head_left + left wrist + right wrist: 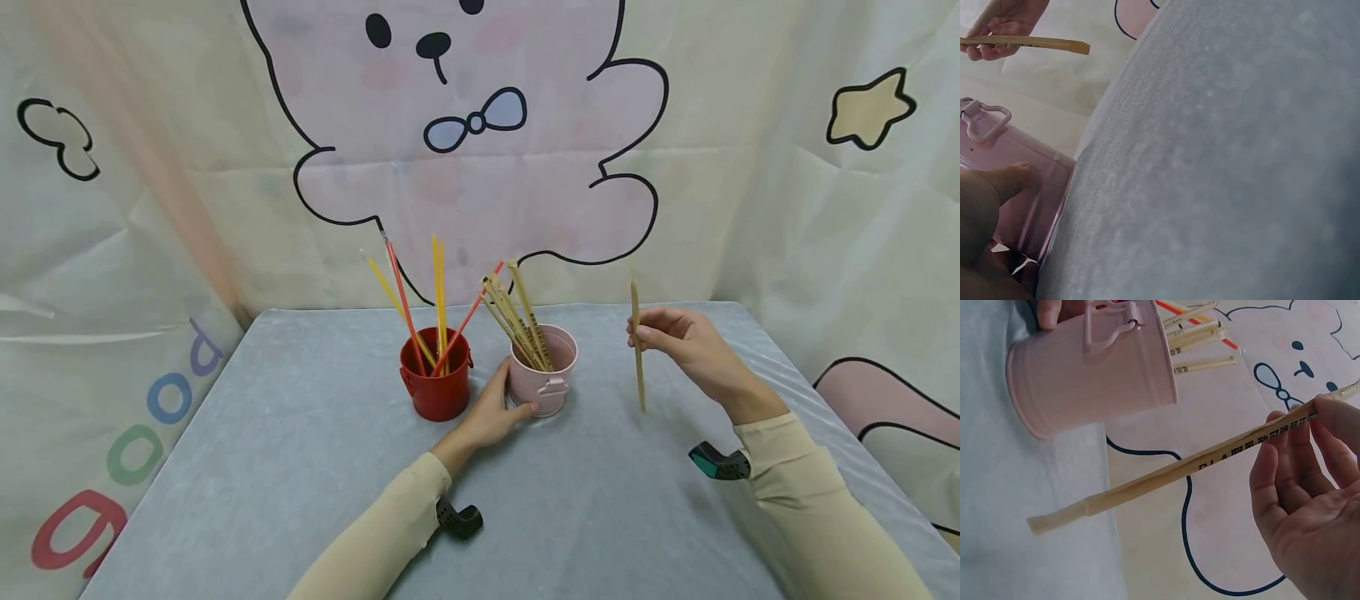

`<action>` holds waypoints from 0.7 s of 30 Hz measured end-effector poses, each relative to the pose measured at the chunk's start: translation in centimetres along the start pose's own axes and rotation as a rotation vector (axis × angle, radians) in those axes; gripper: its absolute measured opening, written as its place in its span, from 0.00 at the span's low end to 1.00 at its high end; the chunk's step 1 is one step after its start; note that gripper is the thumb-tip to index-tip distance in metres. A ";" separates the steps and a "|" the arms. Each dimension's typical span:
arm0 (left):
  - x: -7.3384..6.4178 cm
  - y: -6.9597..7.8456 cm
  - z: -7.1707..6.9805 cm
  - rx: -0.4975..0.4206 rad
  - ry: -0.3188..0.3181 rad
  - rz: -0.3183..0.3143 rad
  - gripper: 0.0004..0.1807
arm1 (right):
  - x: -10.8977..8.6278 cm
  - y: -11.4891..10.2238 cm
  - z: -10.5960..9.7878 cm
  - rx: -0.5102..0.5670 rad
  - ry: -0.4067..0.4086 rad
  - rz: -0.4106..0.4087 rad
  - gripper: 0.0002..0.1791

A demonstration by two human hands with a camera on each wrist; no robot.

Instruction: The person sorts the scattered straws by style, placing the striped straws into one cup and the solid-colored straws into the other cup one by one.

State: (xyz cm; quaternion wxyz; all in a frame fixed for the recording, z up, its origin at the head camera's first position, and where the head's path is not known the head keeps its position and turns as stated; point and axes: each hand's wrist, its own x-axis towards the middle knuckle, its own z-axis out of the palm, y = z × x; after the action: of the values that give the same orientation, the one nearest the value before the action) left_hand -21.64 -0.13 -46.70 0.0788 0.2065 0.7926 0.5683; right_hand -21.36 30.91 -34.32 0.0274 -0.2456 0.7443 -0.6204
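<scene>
My left hand [489, 415] grips the side of a small pink bucket [534, 390], thumb along its front and fingers round the left side. The bucket stands upright and holds several wrapped straws [528, 329] leaning left. To the right of it, my right hand [690, 354] pinches one wrapped straw [639, 371] between thumb and fingertips, holding it nearly upright above the table. Dark print runs along the tan wrapper [1147, 481] in the right wrist view. The left wrist view shows my thumb [1010, 181] against the bucket wall.
A red bucket [437, 402] stands just left of the pink one, with yellow straws [441, 283] and red straws [406, 296] leaning in it. A grey-blue cloth covers the table [300, 467]. Behind hangs a printed curtain [697, 208].
</scene>
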 end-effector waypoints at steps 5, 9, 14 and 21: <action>0.0 -0.1 0.1 -0.012 0.004 0.013 0.47 | 0.9 -0.7 0.4 -0.006 0.002 -0.029 0.08; 0.1 -0.2 0.1 0.000 0.008 0.016 0.47 | 1.5 -1.4 0.8 -0.007 0.004 -0.031 0.07; 0.0 0.0 0.0 0.009 0.000 0.006 0.47 | 2.1 -2.1 1.3 0.013 0.002 -0.042 0.07; 0.0 -0.1 -0.1 0.005 -0.014 0.004 0.47 | 3.2 -3.3 1.6 0.075 -0.020 -0.098 0.10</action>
State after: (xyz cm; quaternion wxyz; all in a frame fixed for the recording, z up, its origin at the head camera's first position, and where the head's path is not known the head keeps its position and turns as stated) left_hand -21.68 -0.26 -46.71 0.0827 0.2123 0.7930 0.5650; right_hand -22.52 27.81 -30.79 0.0137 -0.2870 0.7072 -0.6460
